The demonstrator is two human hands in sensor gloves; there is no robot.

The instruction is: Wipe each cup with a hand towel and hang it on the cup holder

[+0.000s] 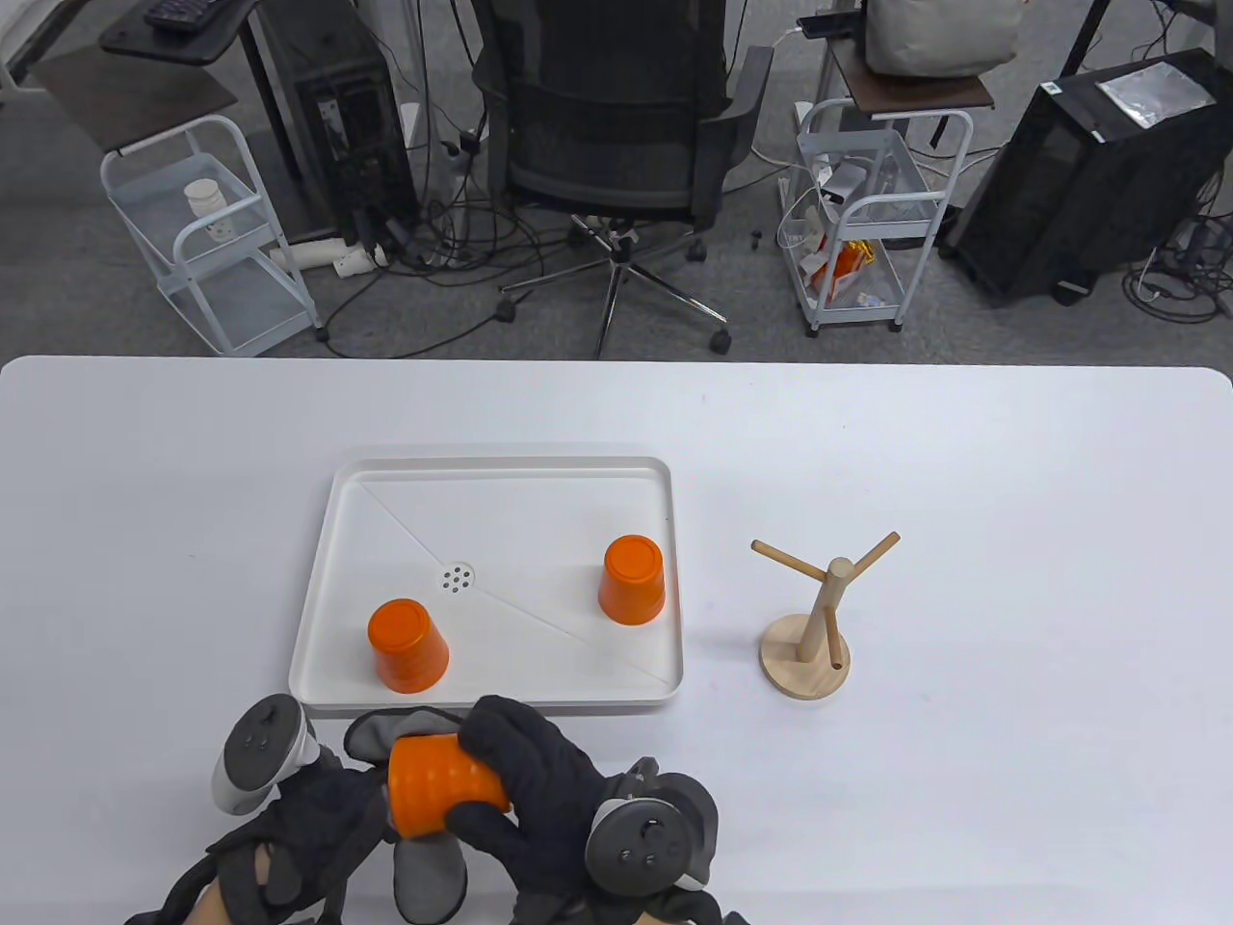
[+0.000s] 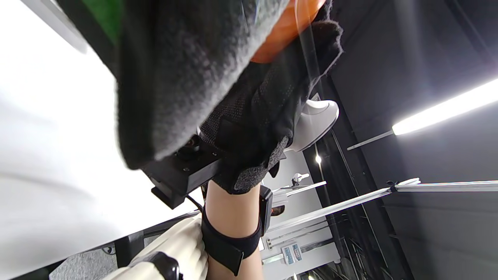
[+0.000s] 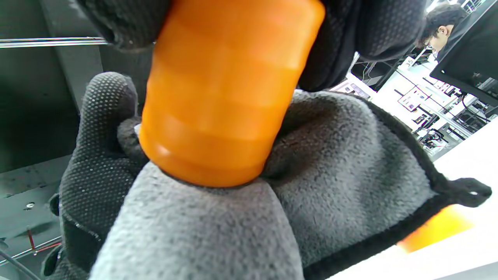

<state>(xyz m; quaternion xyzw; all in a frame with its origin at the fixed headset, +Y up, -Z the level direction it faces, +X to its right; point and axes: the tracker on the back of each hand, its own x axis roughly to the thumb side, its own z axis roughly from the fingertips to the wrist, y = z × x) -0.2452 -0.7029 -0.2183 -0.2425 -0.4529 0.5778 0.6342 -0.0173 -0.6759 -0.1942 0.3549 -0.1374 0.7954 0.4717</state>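
Observation:
My right hand [image 1: 486,771] grips an orange cup [image 1: 438,785] lying on its side above the table's near edge; its fingers [image 3: 369,31] wrap the cup [image 3: 225,97] from above. My left hand [image 1: 323,814] holds a grey hand towel [image 1: 429,867] bunched against the cup's rim and open end; the towel [image 3: 330,175] covers most of its fingers. Two more orange cups [image 1: 407,646] [image 1: 632,580] stand upside down in the white tray [image 1: 501,472]. The wooden cup holder [image 1: 819,617] stands bare to the tray's right.
The tray has a small drain [image 1: 457,578] at its middle. Beyond the table's far edge stand an office chair [image 1: 616,145] and two white wire carts [image 1: 207,231] [image 1: 862,212]. A person sits far off in the right wrist view.

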